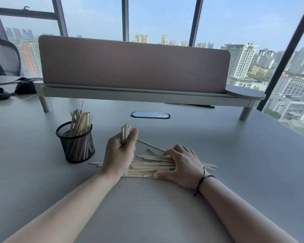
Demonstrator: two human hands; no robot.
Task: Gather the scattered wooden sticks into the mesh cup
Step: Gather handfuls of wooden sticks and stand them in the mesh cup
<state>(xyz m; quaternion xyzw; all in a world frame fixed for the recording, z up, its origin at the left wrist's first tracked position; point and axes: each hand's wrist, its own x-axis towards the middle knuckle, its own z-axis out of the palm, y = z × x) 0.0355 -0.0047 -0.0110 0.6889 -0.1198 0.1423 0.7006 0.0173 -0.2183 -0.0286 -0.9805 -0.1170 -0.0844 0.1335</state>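
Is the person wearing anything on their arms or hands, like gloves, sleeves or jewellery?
No gloves and no sleeves in view: both forearms are bare up to the frame edge. The left hand wears nothing. The right hand has only a thin black cord bracelet at the wrist, with a loose end hanging down.

The left hand covers the lower part of the bundle of sticks it grips, and also the left ends of the pile of sticks on the bench. The right hand lies over the middle of this pile. Both forearms are cut off by the bottom edge. The sticks cannot be counted.
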